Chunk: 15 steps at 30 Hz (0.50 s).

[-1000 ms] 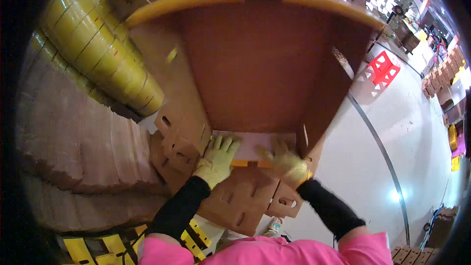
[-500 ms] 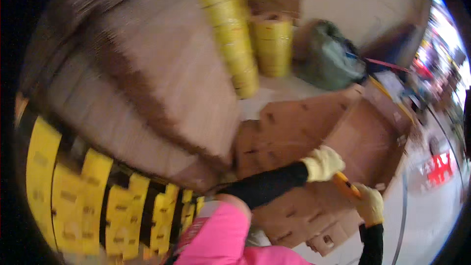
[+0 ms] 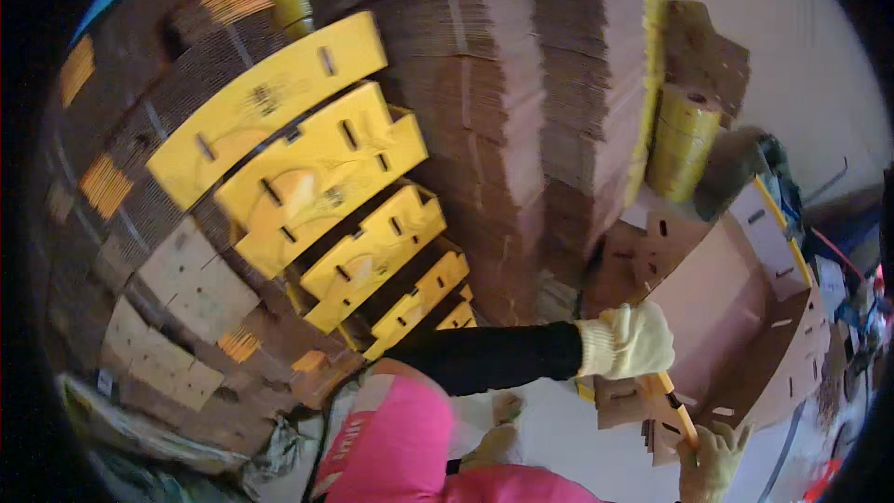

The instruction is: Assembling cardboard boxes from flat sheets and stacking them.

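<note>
A shallow open cardboard box [image 3: 712, 307] stands at the right, brown inside, with slots in its walls and yellow along its edges. My left hand [image 3: 626, 343], in a cream knit glove, closes over one end of the near yellow edge [image 3: 678, 410]. At the other end of that edge, by the box's near corner, my right hand [image 3: 715, 458] in the same kind of glove grips it from below. Part of the right hand's fingers hides behind the edge. More flat brown cardboard with slots lies under and beside the box.
Yellow slotted boxes [image 3: 317, 186] are stacked on the left, against bundles of brown cardboard. A tall stack of flat cardboard [image 3: 559, 102] rises ahead. Yellow tape rolls [image 3: 684, 144] stand beside it by the wall. Plastic wrapping [image 3: 158, 419] lies at lower left.
The view has swung left, bringing the yellow boxes further in. Both hands stay on the box's yellow edge and appear lower, the right hand the more so.
</note>
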Each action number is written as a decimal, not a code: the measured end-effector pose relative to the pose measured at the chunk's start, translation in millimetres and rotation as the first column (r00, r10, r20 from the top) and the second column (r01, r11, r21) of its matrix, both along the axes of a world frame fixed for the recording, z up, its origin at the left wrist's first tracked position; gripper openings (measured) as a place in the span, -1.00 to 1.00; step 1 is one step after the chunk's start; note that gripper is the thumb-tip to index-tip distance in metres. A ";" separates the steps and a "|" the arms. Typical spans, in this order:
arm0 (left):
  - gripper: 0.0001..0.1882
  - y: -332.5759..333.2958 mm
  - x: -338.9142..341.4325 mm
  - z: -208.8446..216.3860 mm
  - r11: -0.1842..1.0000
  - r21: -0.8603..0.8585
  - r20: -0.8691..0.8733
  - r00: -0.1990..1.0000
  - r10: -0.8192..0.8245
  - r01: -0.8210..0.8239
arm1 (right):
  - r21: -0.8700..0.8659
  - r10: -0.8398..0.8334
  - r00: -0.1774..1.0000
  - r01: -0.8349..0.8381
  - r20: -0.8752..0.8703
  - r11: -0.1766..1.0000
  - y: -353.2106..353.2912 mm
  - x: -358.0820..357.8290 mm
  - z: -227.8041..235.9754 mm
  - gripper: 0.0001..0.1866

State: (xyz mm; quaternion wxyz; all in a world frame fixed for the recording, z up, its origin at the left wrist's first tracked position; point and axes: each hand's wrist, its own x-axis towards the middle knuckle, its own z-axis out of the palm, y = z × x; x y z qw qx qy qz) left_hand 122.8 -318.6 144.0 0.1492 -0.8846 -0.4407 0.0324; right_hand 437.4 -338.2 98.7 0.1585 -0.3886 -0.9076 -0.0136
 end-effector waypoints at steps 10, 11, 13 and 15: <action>-0.86 -270.7 -65.1 213.7 0.805 0.575 -0.095 0.966 0.242 -0.145 | 0.543 0.342 0.780 -0.003 -0.523 0.839 -85.7 -94.0 152.1 -0.53; -0.86 -291.1 -66.4 224.4 0.797 0.587 -0.103 0.963 0.247 -0.142 | 0.621 0.371 0.803 -0.001 -0.467 0.784 -90.4 -103.2 178.1 -0.54; -0.81 -330.7 -69.7 246.8 0.651 0.726 -0.076 0.916 0.394 -0.220 | 0.682 0.498 0.713 -0.038 -0.494 0.730 -85.1 -135.2 208.0 -0.52; -0.80 -346.8 -95.9 260.6 0.578 0.771 -0.063 0.870 0.488 -0.268 | 0.636 0.542 0.616 -0.085 -0.572 0.767 -75.7 -191.4 226.2 -0.50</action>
